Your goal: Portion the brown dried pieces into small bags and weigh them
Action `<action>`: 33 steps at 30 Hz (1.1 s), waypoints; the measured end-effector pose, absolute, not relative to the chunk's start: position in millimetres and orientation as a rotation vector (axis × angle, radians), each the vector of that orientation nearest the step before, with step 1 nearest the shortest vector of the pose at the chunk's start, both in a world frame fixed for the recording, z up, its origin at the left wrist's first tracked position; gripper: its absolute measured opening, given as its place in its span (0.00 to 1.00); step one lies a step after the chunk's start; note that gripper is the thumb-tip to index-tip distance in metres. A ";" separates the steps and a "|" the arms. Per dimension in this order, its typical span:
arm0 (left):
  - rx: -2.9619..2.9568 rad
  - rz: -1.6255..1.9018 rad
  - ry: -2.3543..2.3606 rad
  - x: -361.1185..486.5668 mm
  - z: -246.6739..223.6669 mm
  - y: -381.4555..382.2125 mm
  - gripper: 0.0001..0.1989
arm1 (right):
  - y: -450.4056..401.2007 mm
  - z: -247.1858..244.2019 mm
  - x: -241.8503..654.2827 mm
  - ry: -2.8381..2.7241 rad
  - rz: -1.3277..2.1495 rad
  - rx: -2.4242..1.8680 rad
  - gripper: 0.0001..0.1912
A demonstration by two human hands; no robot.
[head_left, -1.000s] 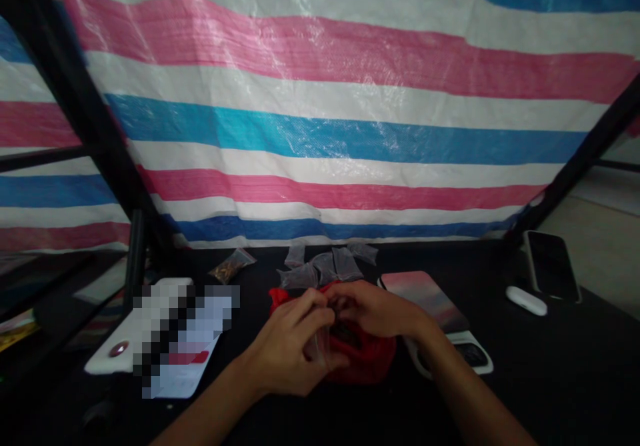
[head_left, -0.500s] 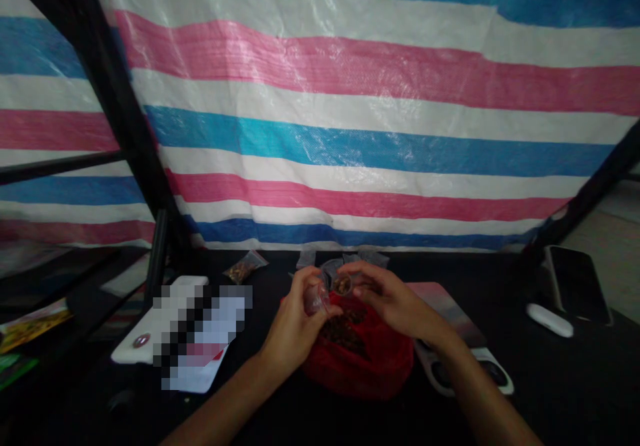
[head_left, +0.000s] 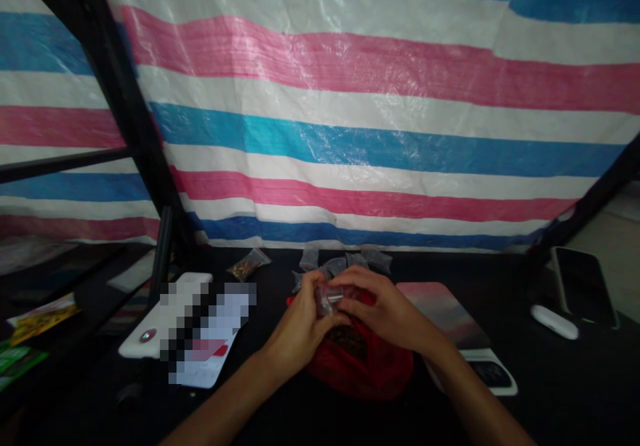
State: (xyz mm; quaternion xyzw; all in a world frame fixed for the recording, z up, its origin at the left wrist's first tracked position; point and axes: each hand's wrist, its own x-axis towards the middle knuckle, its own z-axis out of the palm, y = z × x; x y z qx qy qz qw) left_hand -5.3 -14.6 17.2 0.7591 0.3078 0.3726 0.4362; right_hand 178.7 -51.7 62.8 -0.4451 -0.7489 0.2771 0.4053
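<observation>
Left hand (head_left: 299,335): grips small clear plastic pouch (head_left: 326,299)
Right hand (head_left: 385,313): on the same pouch
Under the hands: red plastic bag (head_left: 361,366)
Behind: striped tarpaulin (head_left: 320,139)

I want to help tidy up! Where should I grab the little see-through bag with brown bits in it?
Pinch its flat, empty upper-right corner with your hand, coming from above. The small clear plastic bag lies flat on the black table, and the brown bits are bunched toward the other end, so that corner looks easiest to hold.

tarpaulin (head_left: 320,119): pink, white and blue stripes | plastic bag (head_left: 363,369): red | packet (head_left: 325,299): clear | tabletop (head_left: 550,393): black
</observation>
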 end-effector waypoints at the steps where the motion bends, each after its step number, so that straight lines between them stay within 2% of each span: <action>1: 1.887 0.912 0.773 -5.6 18.4 -15.2 0.21 | -51.3 61.3 178.0 -1.845 0.769 -1.152 0.12; 5: 1.928 0.881 0.758 -6.7 20.5 -17.3 0.21 | -52.4 58.3 175.0 -1.684 1.056 -1.072 0.13; 8: 1.961 0.905 0.746 -7.0 19.3 -17.2 0.23 | -55.4 61.5 172.5 -1.699 1.039 -0.967 0.11; 10: 1.971 0.915 0.749 -7.2 17.7 -16.2 0.21 | -56.7 63.1 170.8 -1.710 0.994 -0.968 0.10; 14: 1.987 0.926 0.732 -8.0 14.9 -13.7 0.17 | -54.8 57.3 168.4 -1.643 1.126 -1.028 0.16; 18: 1.979 0.939 0.729 -8.3 15.1 -13.3 0.19 | -51.6 48.6 167.5 -1.615 1.205 -1.004 0.17; 23: 1.958 0.982 0.787 -9.5 18.8 -12.2 0.18 | -51.5 51.9 169.0 -1.620 1.059 -1.011 0.15; 26: 2.004 1.020 0.786 -10.5 20.3 -11.2 0.21 | -50.9 56.4 172.3 -1.711 0.827 -1.098 0.13; 29: 2.041 1.045 0.774 -9.3 20.9 -11.6 0.19 | -50.9 59.5 175.8 -1.814 0.570 -1.138 0.13; 33: 1.979 1.075 0.743 -4.4 19.1 -11.6 0.21 | -53.4 62.9 177.8 -1.942 0.444 -1.070 0.16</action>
